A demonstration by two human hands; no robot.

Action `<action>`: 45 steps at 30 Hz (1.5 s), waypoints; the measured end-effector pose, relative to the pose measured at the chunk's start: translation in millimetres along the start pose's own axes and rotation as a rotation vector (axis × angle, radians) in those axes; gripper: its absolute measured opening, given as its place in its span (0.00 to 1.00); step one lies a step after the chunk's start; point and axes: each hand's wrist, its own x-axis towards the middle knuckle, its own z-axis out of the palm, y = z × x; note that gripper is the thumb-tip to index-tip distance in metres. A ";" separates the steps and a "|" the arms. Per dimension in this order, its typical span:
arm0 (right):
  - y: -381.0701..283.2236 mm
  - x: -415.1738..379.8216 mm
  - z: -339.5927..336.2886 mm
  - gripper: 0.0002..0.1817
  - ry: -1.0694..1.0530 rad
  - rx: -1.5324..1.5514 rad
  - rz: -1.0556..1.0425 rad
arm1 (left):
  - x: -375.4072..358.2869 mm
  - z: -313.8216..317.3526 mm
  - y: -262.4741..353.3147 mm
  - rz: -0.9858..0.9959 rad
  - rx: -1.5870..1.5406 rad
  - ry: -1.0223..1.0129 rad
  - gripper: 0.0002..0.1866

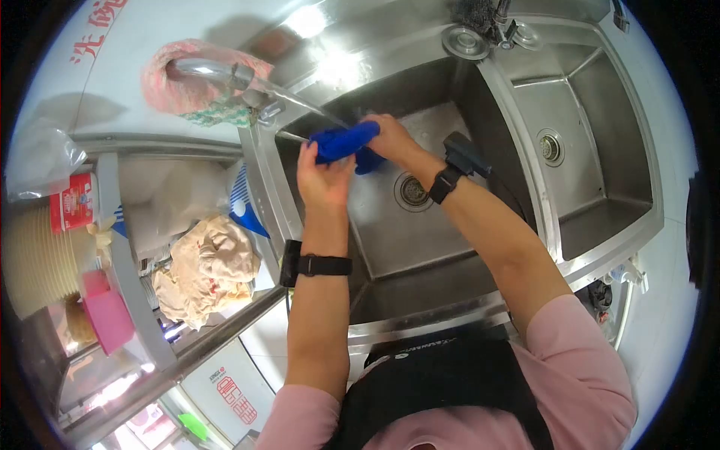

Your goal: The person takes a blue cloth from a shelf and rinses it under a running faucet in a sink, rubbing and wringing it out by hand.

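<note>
Over the left basin of a steel double sink, a blue cloth is bunched between both hands. My left hand grips its left end from below, fingers closed on it. At the cloth's right end, my right hand is wrapped round the fabric. A stream of water runs from the faucet at upper left down toward the cloth. Part of the cloth hangs under my right hand. Both wrists wear black straps with small devices.
A drain lies in the left basin, another in the right one. A round metal lid rests on the back rim. Left of the sink, shelves hold a beige cloth, a pink container and stacked pale containers.
</note>
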 end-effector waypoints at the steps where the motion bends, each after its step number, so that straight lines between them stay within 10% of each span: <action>1: -17.3 -3.0 -5.2 0.12 0.002 -0.002 0.002 | -0.8 0.1 -1.5 -0.092 0.043 0.113 0.18; 4: -77.0 -20.2 -16.4 0.11 -0.293 0.096 0.163 | -1.9 -7.1 -25.4 -0.285 -0.086 0.028 0.25; 6: -88.1 -49.9 -8.4 0.15 -0.218 -0.014 -0.086 | 19.6 -35.2 -38.1 -0.367 -0.250 -0.438 0.24; 9: -87.8 -87.2 -4.2 0.21 -0.105 0.032 -0.301 | 24.4 -32.3 -32.3 -0.468 -0.350 -0.296 0.19; 11: -83.9 -87.6 -0.9 0.21 -0.020 -0.067 -0.274 | 33.4 -44.0 -44.8 -0.408 -0.274 -0.210 0.24; 13: -74.0 -74.4 1.4 0.20 0.080 -0.067 -0.008 | 50.8 -53.5 -57.0 -0.576 -0.481 -0.635 0.20; 17: 8.1 -14.1 -9.3 0.19 0.091 0.196 0.451 | 8.5 8.7 -57.9 -0.302 -0.010 0.128 0.15; 19: -2.9 -11.8 -16.2 0.23 0.023 0.254 0.431 | 31.7 -0.6 -54.0 -0.295 -0.046 0.016 0.16; 21: -8.6 -33.1 -8.3 0.25 0.005 0.341 0.309 | 39.0 -6.1 -43.2 -0.180 0.026 0.002 0.20; 23: -26.5 -58.3 10.3 0.24 0.155 -0.184 -0.404 | 53.1 -17.7 -31.6 -0.211 0.011 -0.038 0.20; 25: -37.0 -56.2 24.1 0.25 0.136 -0.220 -0.209 | 73.0 -39.5 -34.4 -0.233 -0.118 -0.778 0.17; 29: -16.2 -14.0 12.4 0.25 0.035 -0.042 0.321 | 58.9 -6.6 -33.9 -0.123 0.120 -0.022 0.15; 33: 19.0 8.2 -5.2 0.27 -0.242 -0.153 0.447 | 40.5 -9.9 -10.3 -0.160 -0.032 0.039 0.23; 35: 2.2 1.4 -11.8 0.30 0.066 0.688 0.495 | 41.9 -25.5 -16.1 -0.124 -0.167 0.092 0.29; 37: -24.9 2.8 -19.1 0.30 0.042 0.701 0.582 | 33.7 -25.0 -34.5 -0.116 -0.098 0.255 0.33; 45: -47.9 -5.3 -39.2 0.22 -0.332 0.923 0.506 | 22.9 -11.5 -18.4 0.132 0.795 -0.238 0.19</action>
